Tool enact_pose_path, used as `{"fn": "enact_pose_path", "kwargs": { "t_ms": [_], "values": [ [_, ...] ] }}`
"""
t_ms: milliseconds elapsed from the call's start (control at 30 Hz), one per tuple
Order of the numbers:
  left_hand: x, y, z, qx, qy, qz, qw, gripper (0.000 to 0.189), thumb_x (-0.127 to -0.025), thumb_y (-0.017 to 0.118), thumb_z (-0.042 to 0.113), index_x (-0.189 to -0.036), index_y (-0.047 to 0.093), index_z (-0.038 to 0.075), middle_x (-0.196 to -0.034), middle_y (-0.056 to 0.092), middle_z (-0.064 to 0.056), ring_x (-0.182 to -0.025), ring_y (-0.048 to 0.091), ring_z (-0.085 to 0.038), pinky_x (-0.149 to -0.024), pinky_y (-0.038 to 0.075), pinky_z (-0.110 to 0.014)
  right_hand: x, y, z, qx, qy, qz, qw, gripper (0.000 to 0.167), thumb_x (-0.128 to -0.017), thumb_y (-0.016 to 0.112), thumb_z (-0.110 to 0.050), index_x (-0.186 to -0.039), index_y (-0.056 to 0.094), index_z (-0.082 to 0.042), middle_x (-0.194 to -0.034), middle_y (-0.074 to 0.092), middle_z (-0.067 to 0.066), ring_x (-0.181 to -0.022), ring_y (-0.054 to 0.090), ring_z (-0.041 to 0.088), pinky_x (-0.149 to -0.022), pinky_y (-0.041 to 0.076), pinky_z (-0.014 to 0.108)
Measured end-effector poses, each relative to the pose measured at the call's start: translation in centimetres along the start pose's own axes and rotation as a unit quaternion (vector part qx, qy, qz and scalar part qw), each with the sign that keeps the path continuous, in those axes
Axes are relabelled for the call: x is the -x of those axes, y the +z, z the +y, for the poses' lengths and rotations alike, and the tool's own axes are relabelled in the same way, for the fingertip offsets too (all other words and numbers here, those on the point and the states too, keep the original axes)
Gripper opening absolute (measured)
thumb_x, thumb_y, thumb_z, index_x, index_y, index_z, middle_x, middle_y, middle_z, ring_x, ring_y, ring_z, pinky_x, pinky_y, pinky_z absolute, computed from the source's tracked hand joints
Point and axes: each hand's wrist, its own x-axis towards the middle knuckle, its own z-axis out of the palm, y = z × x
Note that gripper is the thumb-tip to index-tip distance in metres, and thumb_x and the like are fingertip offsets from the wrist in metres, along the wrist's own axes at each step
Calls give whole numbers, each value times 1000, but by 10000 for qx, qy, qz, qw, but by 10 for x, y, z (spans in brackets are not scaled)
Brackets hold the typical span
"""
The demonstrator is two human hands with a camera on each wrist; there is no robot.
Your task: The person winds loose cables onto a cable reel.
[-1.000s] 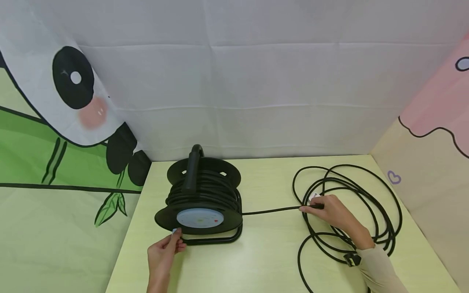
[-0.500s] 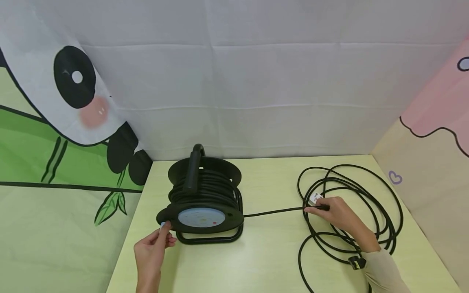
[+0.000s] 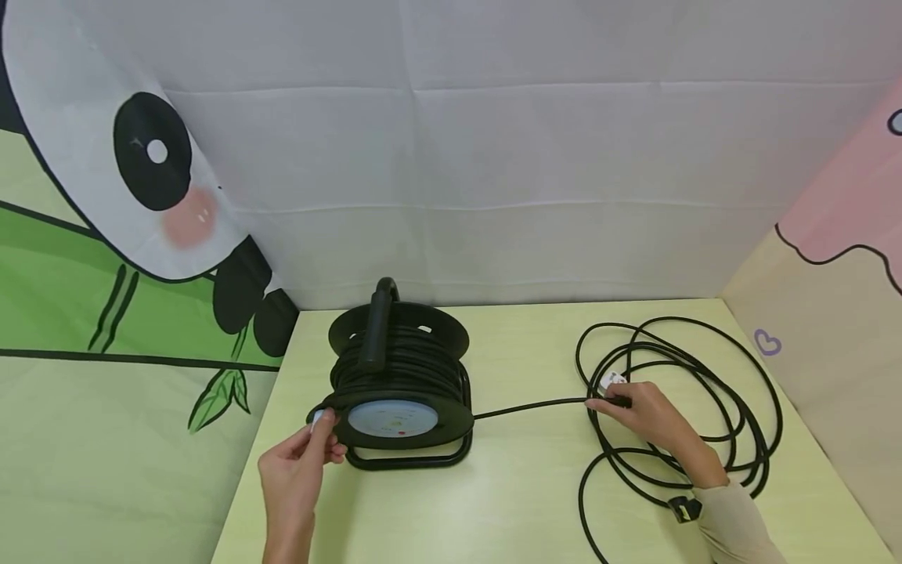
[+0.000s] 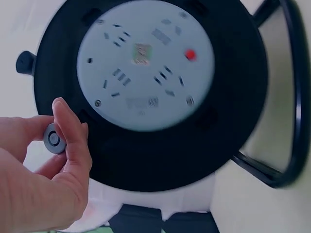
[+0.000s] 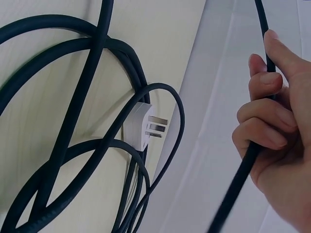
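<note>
left fingers [image 4: 73, 128] pinching the knob [image 4: 54, 139], right fingers [image 5: 262, 112] gripping cable [image 5: 235, 184], i seemingly wind the reel [image 3: 392, 419] between; next turn wants tension.

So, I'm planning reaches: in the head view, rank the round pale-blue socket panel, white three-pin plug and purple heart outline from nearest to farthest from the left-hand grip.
1. Socket panel: just right, on the black reel.
2. Plug: farther right, beside the right-hand grip.
3. Heart outline: far right, on the beige wall.
</note>
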Motion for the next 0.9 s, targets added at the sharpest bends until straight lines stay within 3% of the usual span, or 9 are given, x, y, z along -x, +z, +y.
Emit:
{"fn": "enact_pose_path", "kwargs": {
  "t_ms": [167, 300, 700, 900],
  "values": [
    [8, 6, 13, 112, 303, -238, 9992, 38, -94, 78, 22, -102, 73, -15, -66, 68, -8, -52, 66, -14, -54, 61, -25, 3, 5, -4, 133, -10, 61, 9999, 32, -96, 75, -23, -70, 56, -21, -60, 32, -17, -54, 29, -1, -50, 28, 18],
    [14, 11, 19, -176, 468, -347, 9981, 36, -95, 78, 23, -101, 75, -12, -65, 68, -6, -51, 65, -14, -56, 60, -23, 3, 11, -8, 252, -64, 81, 9996, 33, -96, 76, -26, -70, 55, -24, -60, 31, -19, -54, 29, -2, -50, 27, 18],
    [28, 26, 21, -426, 1201, -650, 9897, 26, -96, 77, 20, -94, 78, -6, -61, 68, -7, -51, 67, -14, -55, 59, -20, -3, 32, -20, 217, -410, 18, 9989, 33, -96, 75, -26, -70, 54, -27, -59, 30, -21, -52, 28, -4, -50, 27, 17],
    [32, 30, 21, -270, 1357, -899, 9863, 22, -96, 75, 15, -93, 77, -6, -61, 67, -8, -50, 66, -17, -53, 59, -22, -4, 40, -26, 96, -423, -169, 9989, 28, -98, 73, -26, -74, 58, -25, -59, 33, -20, -52, 29, -4, -50, 28, 17]
  ]
}}
